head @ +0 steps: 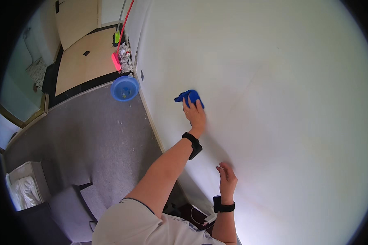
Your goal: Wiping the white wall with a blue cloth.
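My left hand (195, 115) presses a folded blue cloth (192, 95) flat against the pale wall (263, 101), its fingers spread over the cloth. A ring is on one finger and a black band with a small box is on the wrist. Lower and to the right, my right hand (228, 179) is close to the same wall, thumb and fingers loosely curled, with no object visible in it. It too has a black band at the wrist. Faint yellowish marks show on the wall.
A blue basin (124, 88) holding water stands on the grey floor (110, 131) by the wall. Beyond are a pink broom (116, 62), a green brush (117, 36) and a debris heap (125, 58). A grey chair (69, 214), a bin (33, 180) and a white cable (193, 219) lie nearer.
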Motion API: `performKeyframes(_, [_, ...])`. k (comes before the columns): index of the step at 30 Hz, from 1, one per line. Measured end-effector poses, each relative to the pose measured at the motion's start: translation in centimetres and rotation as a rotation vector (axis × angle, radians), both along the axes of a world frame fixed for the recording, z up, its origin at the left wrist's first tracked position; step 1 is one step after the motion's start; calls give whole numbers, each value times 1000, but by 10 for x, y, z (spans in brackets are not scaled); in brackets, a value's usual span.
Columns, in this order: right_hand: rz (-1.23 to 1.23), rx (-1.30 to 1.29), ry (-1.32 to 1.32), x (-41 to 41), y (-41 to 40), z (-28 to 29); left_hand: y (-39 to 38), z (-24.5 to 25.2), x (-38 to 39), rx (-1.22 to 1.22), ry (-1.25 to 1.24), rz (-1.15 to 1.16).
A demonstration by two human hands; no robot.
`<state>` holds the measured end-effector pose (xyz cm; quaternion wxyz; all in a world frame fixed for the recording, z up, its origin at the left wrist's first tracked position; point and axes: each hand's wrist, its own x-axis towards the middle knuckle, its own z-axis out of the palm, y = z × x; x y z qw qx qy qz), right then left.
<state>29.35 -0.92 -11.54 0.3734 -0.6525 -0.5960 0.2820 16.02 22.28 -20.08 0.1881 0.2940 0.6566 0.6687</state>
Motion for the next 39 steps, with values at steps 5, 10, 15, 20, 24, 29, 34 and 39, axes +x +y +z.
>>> performKeyframes(5, [-18,12,-29,1,-9,8,1,-13,-12,-242,-219,-100])
performKeyframes(10, [-31,82,-65,1,-19,13,-18,21,3,-210,-352,-135])
performKeyframes(15, [-72,101,-21,6,-30,13,-60,103,37,352,-34,-197])
performKeyframes(20, [-97,117,4,7,-38,17,-94,154,44,382,110,-282])
performKeyframes(24, [-124,47,35,5,-45,20,-90,130,51,249,76,-186])
performKeyframes(29, [-133,64,46,13,-52,9,-83,62,62,146,-34,-109])
performKeyframes(34, [-141,83,28,19,-56,-5,-84,-8,58,45,11,-154])
performKeyframes(39, [-145,26,10,19,-62,-3,-87,-17,47,90,-66,-257])
